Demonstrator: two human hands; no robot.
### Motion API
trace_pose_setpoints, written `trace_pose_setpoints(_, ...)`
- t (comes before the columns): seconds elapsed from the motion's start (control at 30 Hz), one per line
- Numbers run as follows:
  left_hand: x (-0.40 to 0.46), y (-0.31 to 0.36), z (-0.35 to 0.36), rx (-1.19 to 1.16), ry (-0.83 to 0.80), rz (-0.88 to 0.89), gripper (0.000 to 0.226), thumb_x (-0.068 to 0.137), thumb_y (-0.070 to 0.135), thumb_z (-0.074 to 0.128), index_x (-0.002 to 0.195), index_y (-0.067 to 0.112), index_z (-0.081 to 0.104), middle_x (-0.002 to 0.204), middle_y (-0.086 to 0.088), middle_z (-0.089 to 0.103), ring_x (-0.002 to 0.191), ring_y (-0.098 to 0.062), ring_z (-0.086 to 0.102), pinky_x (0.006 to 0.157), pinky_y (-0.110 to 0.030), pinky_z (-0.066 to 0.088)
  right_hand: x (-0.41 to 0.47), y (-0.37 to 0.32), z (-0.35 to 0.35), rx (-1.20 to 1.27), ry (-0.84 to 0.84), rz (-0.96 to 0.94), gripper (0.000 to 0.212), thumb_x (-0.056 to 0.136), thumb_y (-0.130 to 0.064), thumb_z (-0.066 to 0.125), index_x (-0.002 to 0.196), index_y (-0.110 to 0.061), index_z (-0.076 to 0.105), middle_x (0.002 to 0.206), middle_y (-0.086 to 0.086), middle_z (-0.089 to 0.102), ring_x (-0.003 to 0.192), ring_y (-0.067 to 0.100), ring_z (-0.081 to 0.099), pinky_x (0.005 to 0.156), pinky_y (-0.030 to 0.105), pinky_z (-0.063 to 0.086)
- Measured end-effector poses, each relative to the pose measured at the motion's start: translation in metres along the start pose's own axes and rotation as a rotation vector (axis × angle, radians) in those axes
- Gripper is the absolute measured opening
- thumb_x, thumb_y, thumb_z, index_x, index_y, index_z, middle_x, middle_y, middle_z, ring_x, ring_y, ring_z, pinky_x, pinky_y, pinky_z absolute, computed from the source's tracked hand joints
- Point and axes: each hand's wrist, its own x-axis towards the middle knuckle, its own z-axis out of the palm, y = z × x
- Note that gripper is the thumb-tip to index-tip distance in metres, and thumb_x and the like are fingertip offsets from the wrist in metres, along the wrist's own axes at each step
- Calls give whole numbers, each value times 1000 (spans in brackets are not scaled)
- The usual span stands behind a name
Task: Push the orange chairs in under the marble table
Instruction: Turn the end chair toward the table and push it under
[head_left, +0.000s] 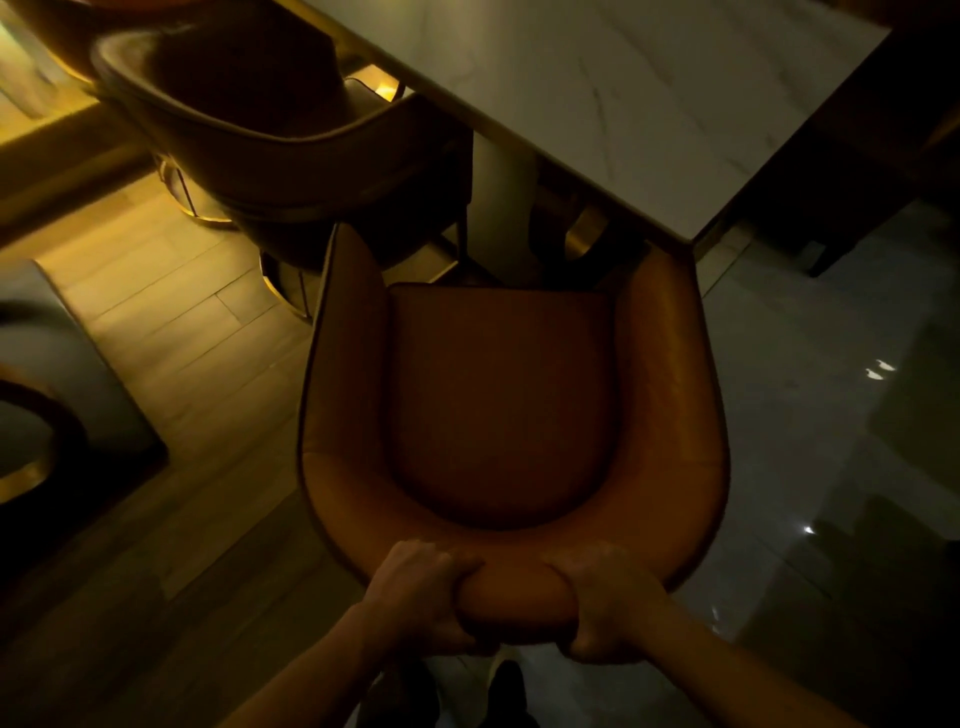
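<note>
An orange padded chair (498, 405) with a curved backrest stands right below me, its open front facing the marble table (613, 98). My left hand (421, 597) and my right hand (608, 603) both grip the top of the chair's backrest, close together. The chair's right arm tip touches or sits just under the table's near corner; the seat is still outside the table edge. A second orange chair (270, 145) stands further left along the table, its seat partly under the tabletop.
The table's white pedestal (498, 202) and gold-ringed chair bases (283, 291) lie ahead under the table. Wooden floor is on the left, glossy grey tiles on the right. A dark piece of furniture (852, 208) stands at the far right. Another round seat edge (36, 441) shows at the left.
</note>
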Motion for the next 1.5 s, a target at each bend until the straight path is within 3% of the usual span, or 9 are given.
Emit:
trace_pose_setpoints(0.1, -7, -3, 3, -13, 80, 35, 85, 61, 91, 49, 124, 34, 61, 119, 12, 66, 107, -11, 62, 96, -33, 46, 1, -1, 0, -16, -59, -18, 92, 64, -69, 56, 143, -27, 36, 133, -2, 52, 118, 22, 51, 106, 37, 35)
trace_pose_setpoints(0.2, -9, -5, 8, 46, 151, 93, 82, 61, 93, 46, 117, 35, 64, 111, 16, 69, 98, -6, 66, 88, -28, 51, 1, 1, -3, -6, -58, -39, 89, 66, -67, 58, 143, -26, 37, 134, -2, 52, 118, 21, 50, 106, 35, 34)
trace_pose_setpoints(0.5, -6, -16, 8, 19, 38, 161, 82, 63, 87, 40, 115, 28, 63, 103, 12, 70, 91, -8, 67, 81, -22, 52, 7, 3, -1, 6, -142, -41, 96, 65, -64, 58, 147, -24, 30, 141, -1, 45, 126, 23, 44, 112, 38, 26)
trace_pose_setpoints(0.77, 7, -74, -32, 51, -69, 149, 82, 70, 86, 46, 127, 28, 56, 117, 5, 67, 102, -18, 65, 88, -38, 53, 53, -31, -21, 35, -69, 6, 93, 64, -65, 60, 142, -22, 35, 128, 3, 54, 113, 26, 52, 103, 38, 36)
trace_pose_setpoints(0.97, 13, -110, -66, 155, 53, 156, 91, 69, 93, 28, 123, 28, 64, 117, 6, 70, 101, -16, 68, 80, -38, 58, 90, -56, -35, 52, 19, 27, 81, 69, -64, 61, 134, -22, 41, 116, 5, 58, 102, 28, 57, 91, 37, 43)
trace_pose_setpoints(1.07, 14, -110, -69, 174, 11, 101, 97, 66, 94, 32, 136, 31, 54, 133, 6, 61, 118, -17, 60, 96, -39, 48, 95, -55, -35, 53, 73, 12, 71, 67, -64, 61, 124, -24, 48, 108, 3, 63, 93, 26, 60, 82, 35, 46)
trace_pose_setpoints(1.17, 13, -101, -71, 172, -106, -4, 94, 70, 84, 55, 147, 32, 38, 149, 8, 45, 135, -16, 43, 110, -38, 31, 96, -52, -36, 26, 92, -14, 70, 68, -65, 61, 123, -24, 49, 107, 3, 64, 92, 26, 62, 78, 34, 47)
trace_pose_setpoints(1.33, 12, -72, -55, 217, -58, -88, 97, 72, 74, 65, 151, 35, 22, 155, 6, 34, 139, -18, 33, 115, -46, 19, 97, -52, -38, -21, 125, -19, 77, 69, -71, 60, 130, -26, 46, 113, 0, 64, 94, 23, 63, 78, 34, 48)
trace_pose_setpoints(1.5, 11, -29, -33, 242, 11, -142, 109, 70, 71, 68, 153, 34, 7, 157, 1, 27, 139, -27, 28, 112, -59, 12, 73, -22, -28, 64, 214, -159, 92, 70, -77, 60, 144, -27, 38, 135, -4, 55, 115, 16, 55, 96, 38, 45)
